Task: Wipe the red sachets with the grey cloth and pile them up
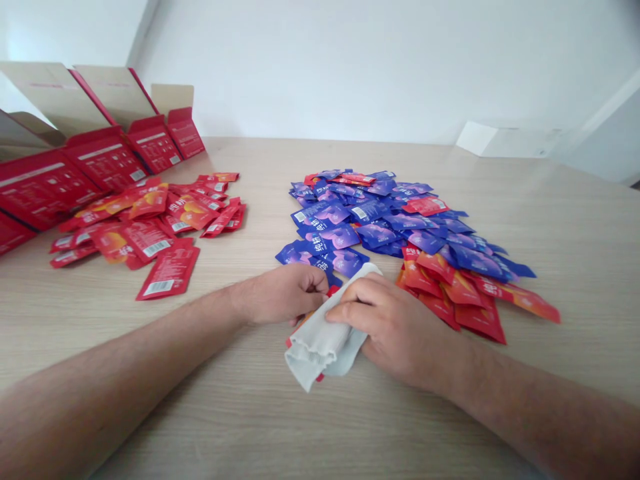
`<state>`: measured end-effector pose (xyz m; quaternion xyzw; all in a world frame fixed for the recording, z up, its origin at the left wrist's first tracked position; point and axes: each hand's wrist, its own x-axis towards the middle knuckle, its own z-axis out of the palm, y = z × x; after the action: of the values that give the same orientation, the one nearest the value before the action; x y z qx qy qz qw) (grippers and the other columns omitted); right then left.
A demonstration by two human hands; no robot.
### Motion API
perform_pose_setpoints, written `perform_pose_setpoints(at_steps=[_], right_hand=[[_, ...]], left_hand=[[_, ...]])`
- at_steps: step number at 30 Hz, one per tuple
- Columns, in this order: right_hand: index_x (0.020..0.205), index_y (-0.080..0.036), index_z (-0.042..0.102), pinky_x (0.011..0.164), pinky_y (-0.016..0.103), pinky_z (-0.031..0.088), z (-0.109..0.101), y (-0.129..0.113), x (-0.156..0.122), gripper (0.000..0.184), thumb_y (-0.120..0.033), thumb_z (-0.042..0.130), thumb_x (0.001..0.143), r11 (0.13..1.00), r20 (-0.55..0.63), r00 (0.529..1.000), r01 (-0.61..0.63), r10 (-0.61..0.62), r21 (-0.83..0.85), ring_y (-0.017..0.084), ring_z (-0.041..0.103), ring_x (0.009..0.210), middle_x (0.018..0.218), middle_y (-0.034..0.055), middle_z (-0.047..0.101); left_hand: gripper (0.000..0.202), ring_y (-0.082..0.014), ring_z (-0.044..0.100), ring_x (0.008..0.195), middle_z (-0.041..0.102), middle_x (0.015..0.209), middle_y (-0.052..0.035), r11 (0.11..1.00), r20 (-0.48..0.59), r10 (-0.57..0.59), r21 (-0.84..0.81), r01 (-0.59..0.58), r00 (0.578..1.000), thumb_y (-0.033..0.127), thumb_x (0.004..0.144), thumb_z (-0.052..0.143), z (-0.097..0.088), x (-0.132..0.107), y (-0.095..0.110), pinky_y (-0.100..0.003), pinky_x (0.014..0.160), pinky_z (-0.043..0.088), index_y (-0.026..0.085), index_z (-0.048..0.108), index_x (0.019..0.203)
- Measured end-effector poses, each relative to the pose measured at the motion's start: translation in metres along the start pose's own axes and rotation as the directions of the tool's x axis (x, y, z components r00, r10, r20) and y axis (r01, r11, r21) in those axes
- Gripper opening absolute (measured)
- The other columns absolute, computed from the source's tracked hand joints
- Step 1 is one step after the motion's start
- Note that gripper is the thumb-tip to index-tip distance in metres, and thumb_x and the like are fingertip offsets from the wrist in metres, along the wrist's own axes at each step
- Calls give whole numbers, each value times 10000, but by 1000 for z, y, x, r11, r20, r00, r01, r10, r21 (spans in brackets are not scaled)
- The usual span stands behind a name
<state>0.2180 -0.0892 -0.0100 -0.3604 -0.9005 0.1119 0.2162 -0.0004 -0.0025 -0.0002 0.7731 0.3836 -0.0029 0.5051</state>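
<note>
The left hand (283,293) is pinching the top edge of a pale grey cloth (320,347) with curled fingers (314,283), and the right hand (395,327) is pressing its spread fingers (350,303) across it, a red sachet (319,378) peeking out beneath, on the table (100,347), just before blue sachets (380,227) and orange-red sachets (450,287), with more red sachets (150,227) lying well left by open red cartons (100,160)

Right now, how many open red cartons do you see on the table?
5: four open red cartons in a row on the table, a fifth cut by the picture's left edge; more may be hidden.
</note>
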Motion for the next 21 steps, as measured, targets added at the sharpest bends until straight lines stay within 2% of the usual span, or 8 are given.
perform_pose_setpoints(at_steps=[5,10,15,17,21], right_hand=[[1162,-224,734,882,381,503,-3,-5,-1,227,-156,606,987,996,71,993,94,-95,9,228,569,1021,1056,58,671],[1204,-223,719,932,396,497,0,0,-1,343,-55,650,913,1000,0,1000,-3,3,1,230,565,1043,1087,55,667],[1167,-229,729,870,386,499,0,-7,-1,207,-211,599,1007,993,48,992,120,-119,-20,231,568,1022,1066,55,675],[1172,-226,726,883,383,501,0,-4,-1,218,-178,614,991,995,36,994,102,-102,-19,231,568,1028,1071,53,674],[1196,-226,721,936,393,496,1,2,0,355,-44,668,896,1000,-8,1000,-2,2,-14,233,563,1042,1086,51,666]], left_hand=[[197,-103,534,538,552,632,57,1000,-11,20,-6,-20,1000,394,917,582,0,0,0,-196,466,374,206,575,858],[166,-107,547,537,570,614,52,1000,-8,-2,5,2,1000,357,922,560,1,0,0,-195,472,377,207,568,851],[190,-99,527,540,551,635,55,1000,2,17,-16,-17,1000,382,916,586,-1,0,1,-191,465,371,202,576,859],[189,-100,527,542,554,633,55,1000,-5,10,-17,-10,1000,382,920,580,0,0,0,-191,466,372,203,574,859],[156,-109,547,547,572,620,53,1000,-10,-5,-12,5,1000,350,924,551,1,0,-1,-195,476,387,210,570,857]])
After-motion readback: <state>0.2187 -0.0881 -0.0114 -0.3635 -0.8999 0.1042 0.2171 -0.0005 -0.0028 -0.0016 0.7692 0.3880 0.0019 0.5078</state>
